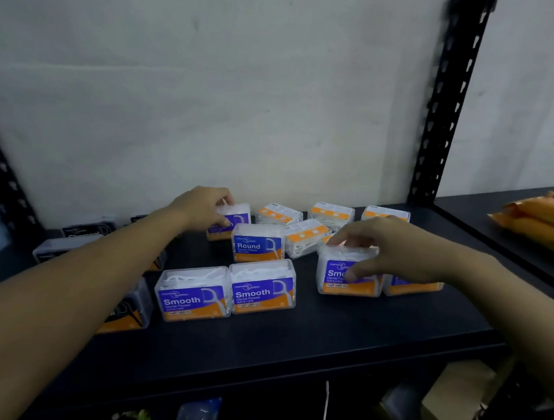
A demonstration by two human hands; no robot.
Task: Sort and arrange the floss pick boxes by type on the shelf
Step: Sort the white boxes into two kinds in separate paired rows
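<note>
Shelf, black metal, carries the floss pick boxes. Left hand: fingers curled round a blue-labelled box near the wall, label partly hidden. Right hand: fingers grasping a Smooth box, thumb on its front. Round box upright between the hands. Front pair of Smooth boxes side by side, touching.

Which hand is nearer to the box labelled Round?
Left. The left hand grips a blue-labelled box just behind and left of the Round box; the right hand holds a Smooth box farther to its right.
</note>
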